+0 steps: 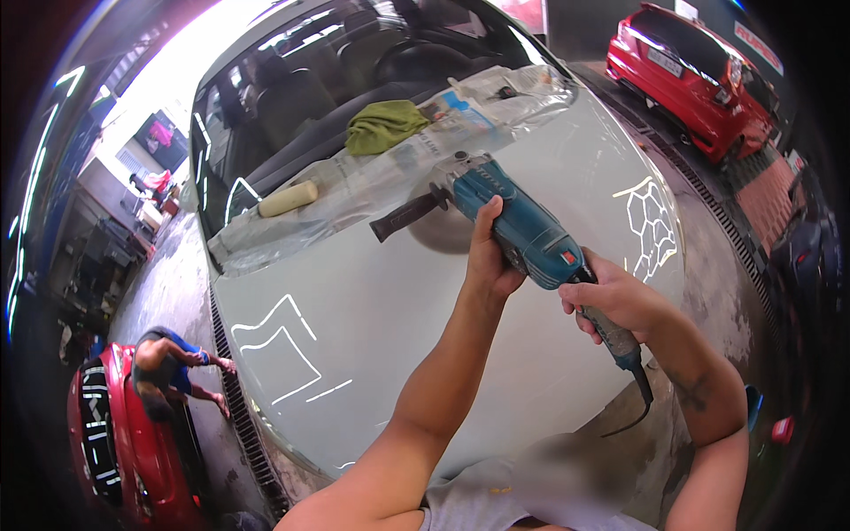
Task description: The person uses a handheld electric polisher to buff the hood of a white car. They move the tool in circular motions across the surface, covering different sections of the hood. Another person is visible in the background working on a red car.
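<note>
A teal-and-black polisher (536, 234) lies across the middle of the pale car hood (372, 319), head pointing away from me. Its dark side handle (409, 219) sticks out to the left, with nobody gripping it. My left hand (491, 257) is closed around the body just behind the head, thumb on top. Further back, my right hand (620, 301) wraps the rear grip, where the cord (642, 394) comes out and hangs down. Under the head a blurred grey disc (438, 237) shows at the hood's surface, partly hidden by the tool.
Plastic sheeting (310, 226) covers the windshield base, bearing a green cloth (385, 126) and a cream cylindrical object (289, 200). A person (164, 363) bends over a red car (115, 442) at lower left. Another red car (686, 75) stands far right. Floor grates (232, 389) flank the hood.
</note>
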Demonstrator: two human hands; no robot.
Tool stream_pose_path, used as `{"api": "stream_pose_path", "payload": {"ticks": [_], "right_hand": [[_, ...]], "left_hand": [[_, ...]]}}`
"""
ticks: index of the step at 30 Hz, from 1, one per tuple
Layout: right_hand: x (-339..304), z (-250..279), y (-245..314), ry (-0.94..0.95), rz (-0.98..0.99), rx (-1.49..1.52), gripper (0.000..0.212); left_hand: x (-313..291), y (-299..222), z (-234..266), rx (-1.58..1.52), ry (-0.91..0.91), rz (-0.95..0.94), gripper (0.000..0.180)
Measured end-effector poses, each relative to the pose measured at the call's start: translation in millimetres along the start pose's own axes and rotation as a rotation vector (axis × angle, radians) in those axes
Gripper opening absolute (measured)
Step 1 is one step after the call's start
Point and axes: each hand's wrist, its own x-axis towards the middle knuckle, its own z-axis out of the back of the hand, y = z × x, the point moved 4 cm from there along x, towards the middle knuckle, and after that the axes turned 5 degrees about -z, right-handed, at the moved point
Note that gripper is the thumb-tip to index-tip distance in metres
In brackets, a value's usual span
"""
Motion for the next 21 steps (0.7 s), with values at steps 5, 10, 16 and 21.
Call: {"api": "stream_pose_path", "payload": {"ticks": [5,10,16,21], "right_hand": [[10,-48,2,0.101,-0.01,-0.089,0.055],[6,-101,10,0.204,-0.032,-0.129,0.069],[29,-152,17,0.353,-0.001,-0.143,0.08],[35,-165,25,0.417,0.015,-0.184,0.087]], "left_hand": [[-51,-42,9,0.005,-0.067,-0.111,0.047],[-106,-72,27,0.007,-0.109,-0.227,0.058],[-153,-127,24,0.021,-0.131,-0.324,0.058],[-166,-144,21,0.047,-0.152,-0.366,0.057]]}}
